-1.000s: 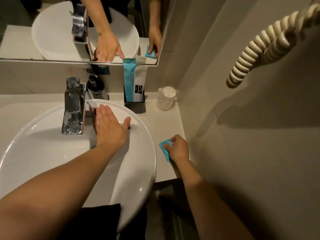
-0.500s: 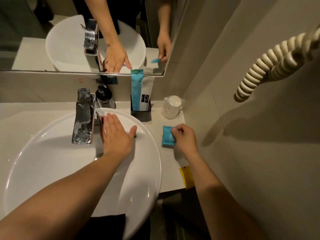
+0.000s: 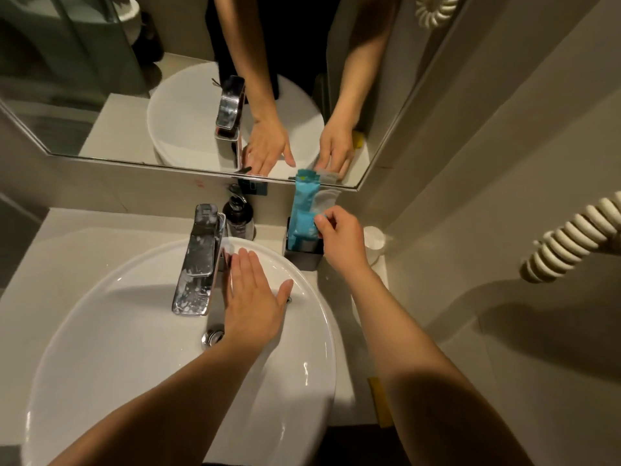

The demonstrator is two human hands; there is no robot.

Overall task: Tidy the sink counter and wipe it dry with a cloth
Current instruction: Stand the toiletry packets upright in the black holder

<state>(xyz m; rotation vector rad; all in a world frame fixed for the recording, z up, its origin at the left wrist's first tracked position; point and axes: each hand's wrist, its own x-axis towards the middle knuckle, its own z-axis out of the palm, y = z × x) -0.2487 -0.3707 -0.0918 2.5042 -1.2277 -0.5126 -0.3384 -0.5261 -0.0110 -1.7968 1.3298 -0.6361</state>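
My right hand (image 3: pixel 342 238) pinches a small blue packet (image 3: pixel 304 225) at the mouth of a black holder box (image 3: pixel 302 258) against the back wall. A taller blue sachet (image 3: pixel 302 196) and a white sachet (image 3: pixel 327 200) stand in that box. My left hand (image 3: pixel 253 297) lies flat, fingers spread, on the far rim of the white basin (image 3: pixel 134 348), right of the chrome faucet (image 3: pixel 198 260). The beige counter (image 3: pixel 84 250) runs around the basin. No cloth is in view.
A dark pump bottle (image 3: pixel 238 218) stands behind the faucet. An upturned wrapped cup (image 3: pixel 374 242) sits in the back right corner. A yellow item (image 3: pixel 379 401) lies at the counter's front right edge. A coiled cord (image 3: pixel 571 237) hangs on the right wall; a mirror (image 3: pixel 100 95) is above.
My right hand picked the blue packet off the counter near the front right and carried it back to the black holder box. My left hand stayed on the basin rim.
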